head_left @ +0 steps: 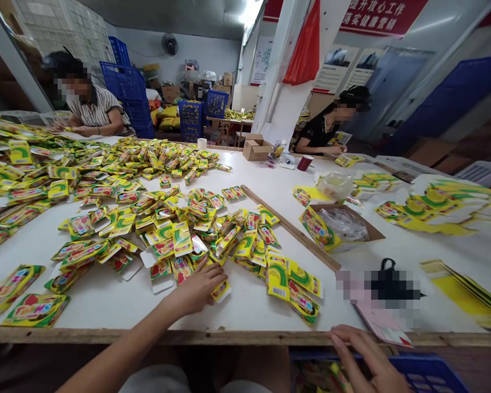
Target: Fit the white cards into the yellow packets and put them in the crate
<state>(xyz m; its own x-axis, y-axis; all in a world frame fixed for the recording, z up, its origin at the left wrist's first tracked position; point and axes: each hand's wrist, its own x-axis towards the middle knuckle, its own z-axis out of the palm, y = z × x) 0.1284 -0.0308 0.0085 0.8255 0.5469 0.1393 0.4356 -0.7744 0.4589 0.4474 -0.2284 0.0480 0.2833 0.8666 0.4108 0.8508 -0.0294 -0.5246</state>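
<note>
My left hand point(199, 288) reaches onto the white table point(106, 297) and pinches a small yellow-green packet point(221, 291) at the near edge of a big heap of the same packets point(175, 229). My right hand point(364, 357) hovers below the table's front edge with fingers spread, holding nothing, over a blue crate point(429, 371) that holds more packets.
A wooden strip point(290, 226) lies diagonally across the table. An open cardboard box point(343, 224) with plastic bags sits right of it, beside yellow flat card stacks point(466, 292). Two other people sit at the far side, left point(92, 106) and right point(327, 128). Blue crates stand behind.
</note>
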